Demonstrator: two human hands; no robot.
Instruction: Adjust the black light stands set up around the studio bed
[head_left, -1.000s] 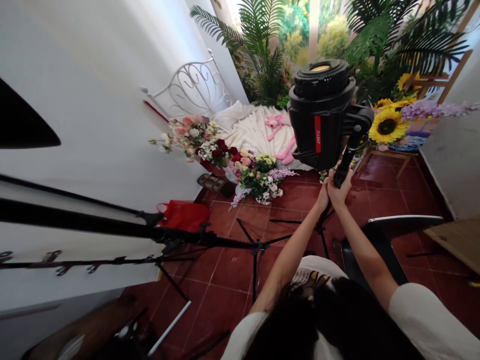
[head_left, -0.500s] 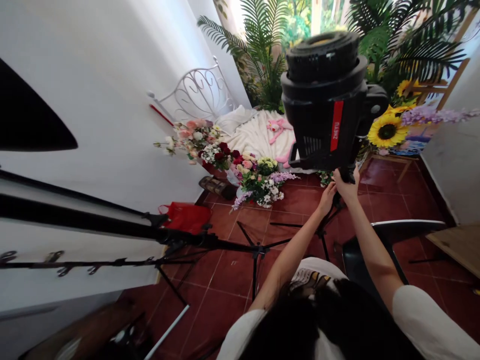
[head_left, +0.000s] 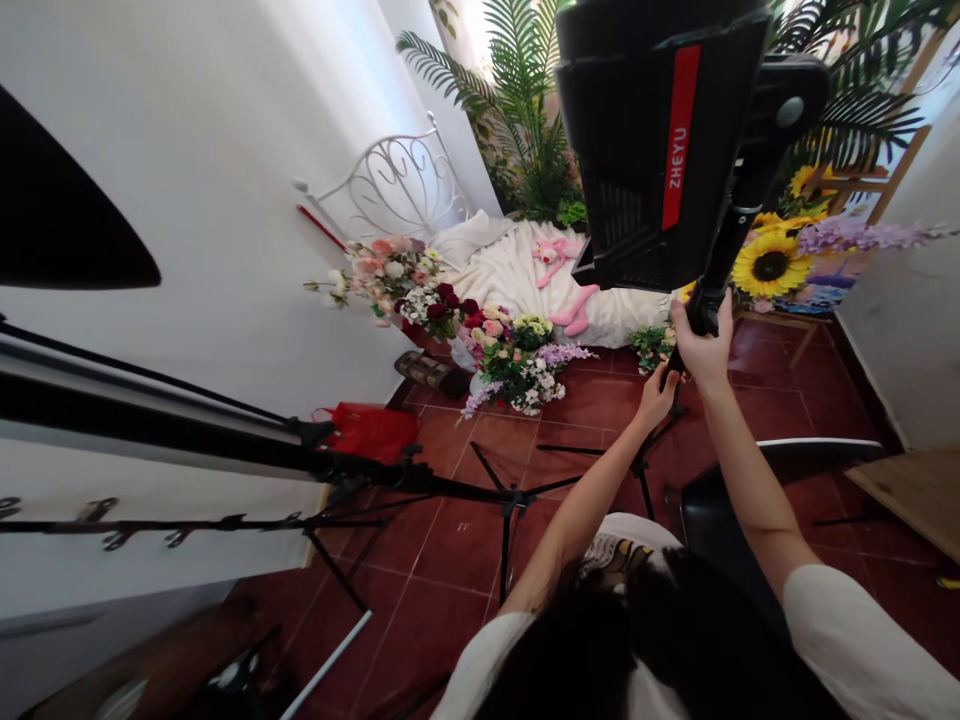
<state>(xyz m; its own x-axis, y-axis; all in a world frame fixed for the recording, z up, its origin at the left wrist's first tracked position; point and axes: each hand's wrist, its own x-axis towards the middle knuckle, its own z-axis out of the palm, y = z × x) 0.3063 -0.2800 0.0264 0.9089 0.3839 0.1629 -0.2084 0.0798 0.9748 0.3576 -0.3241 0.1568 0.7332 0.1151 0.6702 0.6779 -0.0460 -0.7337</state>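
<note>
A black studio light with a red ZHEYU stripe looms large at the top of the view, mounted on a black light stand. My right hand is wrapped around the stand's collar just below the light. Lower down, my left hand grips the stand's pole, its fingers closed. The light's top is cut off by the frame edge. Spread on the floor beneath, the stand's legs are partly hidden by my left arm.
Another tripod stand reaches in from the left. Flower bunches lie before a bed with a white blanket and a pink plush toy. A black chair is by my right arm; sunflowers stand at right.
The studio light has risen and looks larger, with its top now out of view. My right hand has moved up with it; my left hand stays lower on the pole.
</note>
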